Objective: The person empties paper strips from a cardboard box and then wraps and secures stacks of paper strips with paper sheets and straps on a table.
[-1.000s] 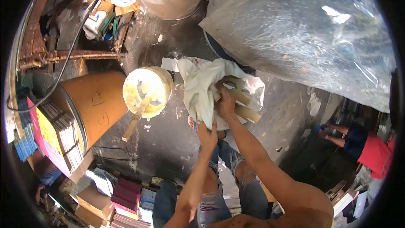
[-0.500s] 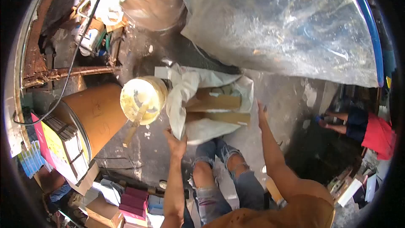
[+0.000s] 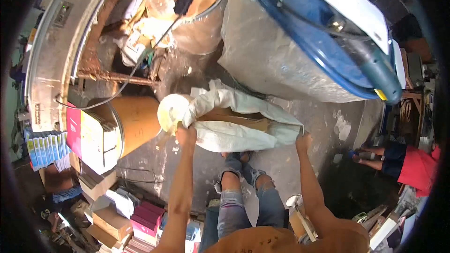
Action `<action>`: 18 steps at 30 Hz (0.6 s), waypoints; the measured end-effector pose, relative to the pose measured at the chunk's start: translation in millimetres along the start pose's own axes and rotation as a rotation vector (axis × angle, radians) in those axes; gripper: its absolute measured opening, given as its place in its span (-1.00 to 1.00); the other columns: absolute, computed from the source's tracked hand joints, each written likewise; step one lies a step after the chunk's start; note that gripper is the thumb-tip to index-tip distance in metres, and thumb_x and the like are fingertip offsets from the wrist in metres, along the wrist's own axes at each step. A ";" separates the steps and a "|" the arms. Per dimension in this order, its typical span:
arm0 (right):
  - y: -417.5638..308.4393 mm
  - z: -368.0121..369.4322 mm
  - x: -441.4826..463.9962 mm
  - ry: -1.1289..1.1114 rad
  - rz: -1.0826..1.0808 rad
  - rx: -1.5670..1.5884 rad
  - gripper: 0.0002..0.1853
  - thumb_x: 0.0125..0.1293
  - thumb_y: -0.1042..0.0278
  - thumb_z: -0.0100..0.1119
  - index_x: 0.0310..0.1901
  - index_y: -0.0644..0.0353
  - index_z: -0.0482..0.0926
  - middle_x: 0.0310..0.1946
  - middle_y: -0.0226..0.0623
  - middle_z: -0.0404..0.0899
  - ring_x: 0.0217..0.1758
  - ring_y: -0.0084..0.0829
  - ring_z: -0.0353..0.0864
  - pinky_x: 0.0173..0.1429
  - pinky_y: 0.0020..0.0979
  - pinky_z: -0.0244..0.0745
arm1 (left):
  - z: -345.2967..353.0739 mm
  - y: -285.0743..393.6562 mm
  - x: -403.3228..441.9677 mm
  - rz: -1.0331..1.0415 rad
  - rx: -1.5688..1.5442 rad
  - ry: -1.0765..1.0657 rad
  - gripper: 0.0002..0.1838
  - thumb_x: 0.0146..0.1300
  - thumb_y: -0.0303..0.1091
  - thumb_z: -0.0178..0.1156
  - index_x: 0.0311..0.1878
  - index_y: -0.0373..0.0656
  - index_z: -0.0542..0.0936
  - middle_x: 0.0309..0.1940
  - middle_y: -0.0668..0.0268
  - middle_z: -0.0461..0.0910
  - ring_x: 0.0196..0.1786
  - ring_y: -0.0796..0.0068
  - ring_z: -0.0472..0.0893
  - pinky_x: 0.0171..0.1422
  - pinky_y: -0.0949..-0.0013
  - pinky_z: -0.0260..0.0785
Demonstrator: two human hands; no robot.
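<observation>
Nearest the viewer, torn jeans [image 3: 232,208], upper ends hidden by the torso. Beyond the knees, left hand [image 3: 186,134] closed on the left end of a white sack [image 3: 234,137], with right hand [image 3: 303,143] closed on its right corner; individual fingers hard to make out in both. Sack stretched lengthwise between the two hands, mouth a long slit; within, a flat brown strip [image 3: 239,120], mostly covered by the cloth, deeper contents out of sight. Left of the sack, a pale yellow bucket [image 3: 168,109], partly hidden by hand and cloth; next, an orange drum [image 3: 140,119] with faint markings, near end masked by a strapped paper stack [image 3: 104,145]. Past the sack, a blue-rimmed barrel [image 3: 318,61], cut off above, bearing a teal power tool [image 3: 382,74] of uncertain type. Far right, a red-shirted person [image 3: 417,168], head lost in the dark border.
</observation>
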State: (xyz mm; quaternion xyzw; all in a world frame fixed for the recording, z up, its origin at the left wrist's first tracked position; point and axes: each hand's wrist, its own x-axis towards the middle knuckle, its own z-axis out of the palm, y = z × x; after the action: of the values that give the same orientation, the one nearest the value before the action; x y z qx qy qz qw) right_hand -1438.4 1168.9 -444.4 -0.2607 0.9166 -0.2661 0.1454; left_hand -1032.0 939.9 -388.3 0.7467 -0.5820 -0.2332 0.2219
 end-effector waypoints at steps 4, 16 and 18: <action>-15.4 -10.9 16.7 0.007 0.137 -0.262 -0.56 0.31 0.07 0.11 -0.08 0.37 0.58 -0.17 0.10 0.62 -0.13 0.06 0.61 0.01 -0.14 0.47 | -27.9 54.5 10.2 -0.200 0.136 -0.152 -0.48 0.06 -0.14 0.26 -0.05 -0.41 0.54 -0.23 -0.22 0.61 -0.07 -0.20 0.59 0.06 -0.01 0.40; -162.1 -21.9 -133.1 -0.899 0.365 1.106 -0.23 0.40 -0.25 -0.16 0.44 0.16 0.10 0.47 -0.26 0.01 0.53 -0.34 -0.07 0.52 -0.34 -0.15 | -34.1 152.7 -169.2 0.042 -0.286 -0.455 -0.30 0.38 0.05 -0.03 0.33 -0.40 0.24 0.34 -0.12 0.23 0.40 0.01 0.22 0.44 0.14 0.07; -205.2 -53.3 -165.6 -0.871 0.026 1.054 -0.12 0.37 -0.33 -0.19 0.47 0.22 -0.02 0.49 -0.28 -0.07 0.55 -0.36 -0.15 0.54 -0.34 -0.20 | -59.8 189.9 -222.8 0.002 -0.480 -0.557 -0.29 0.39 0.08 -0.08 0.36 -0.35 0.20 0.36 -0.07 0.18 0.41 0.04 0.20 0.44 0.16 0.06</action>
State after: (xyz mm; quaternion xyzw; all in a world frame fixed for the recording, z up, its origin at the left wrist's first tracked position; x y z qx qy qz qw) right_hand -1241.7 1134.5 -264.0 -0.2275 0.5256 -0.5459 0.6116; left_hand -1188.8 1117.7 -206.3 0.5806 -0.5496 -0.5572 0.2243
